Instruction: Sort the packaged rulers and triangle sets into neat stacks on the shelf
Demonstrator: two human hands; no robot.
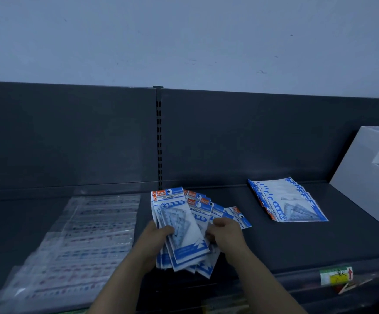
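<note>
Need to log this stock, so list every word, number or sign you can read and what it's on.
"GEOMETRIC": top packet of the middle bundle.
"2" in a circle: same packet; also the right stack.
Orange logo on packets: too blurred.
Shelf tag: red arrow; writing unreadable.
Ruler packs: print blurred.

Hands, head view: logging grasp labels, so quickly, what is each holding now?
Left hand: grips the fanned triangle-set packets.
Right hand: pinches packets in the same fan.

The packet (183, 219) gripped by the left hand (155, 234) reads "GEOMETRIC" with a circled "2"; its red brand tag is illegible.
</note>
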